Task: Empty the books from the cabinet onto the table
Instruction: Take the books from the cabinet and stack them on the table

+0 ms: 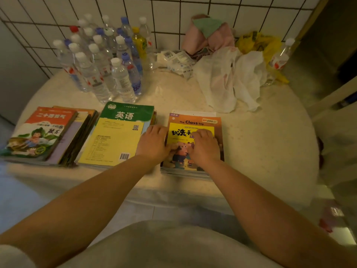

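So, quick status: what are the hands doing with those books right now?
Left hand and right hand both resting on the orange book stack. Two more stacks alongside on the table. Nothing in the way.

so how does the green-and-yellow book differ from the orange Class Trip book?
The green-and-yellow book lies in the middle of the row with no hand on its cover; the orange Class Trip book is rightmost, with the left hand and right hand resting on it. The first shows a barcode and text; the second a cartoon picture. Both lie flat on stacks near the table's front edge.
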